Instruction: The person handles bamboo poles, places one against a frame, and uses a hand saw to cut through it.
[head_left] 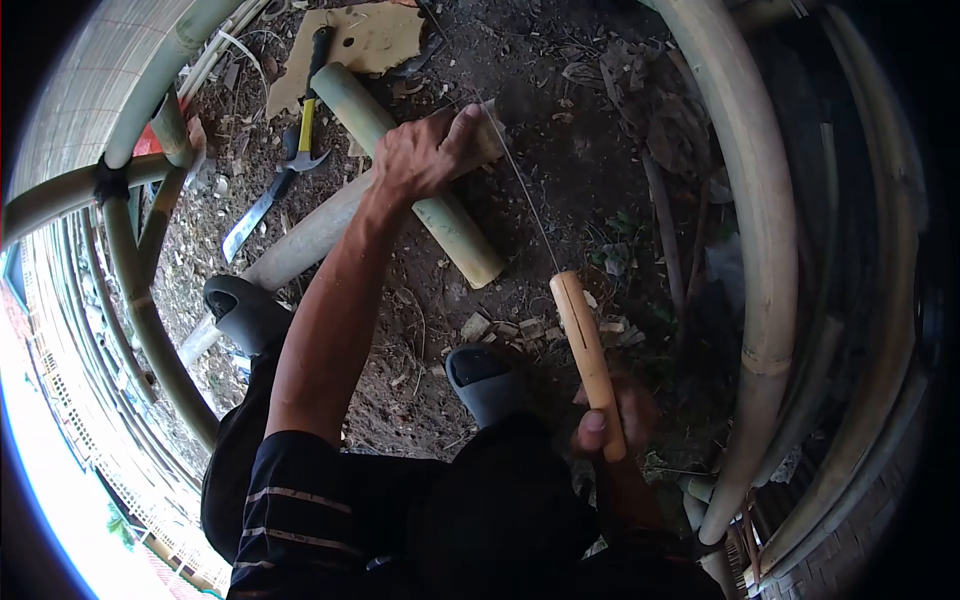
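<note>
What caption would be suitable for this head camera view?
Left hand on crossed bamboo pieces, right hand gripping a thin-bladed tool by its tan handle; a hammer lies nearby.

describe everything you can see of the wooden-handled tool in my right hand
The tool, apparently a saw, has a smooth, pale, wood-looking handle with a dark lengthwise slit. Your right hand grips it near its lower end. The thin blade, seen almost edge-on, slants up and left toward the end of the pole under your left hand. Teeth, and whether it touches the pole, can't be made out.
</note>
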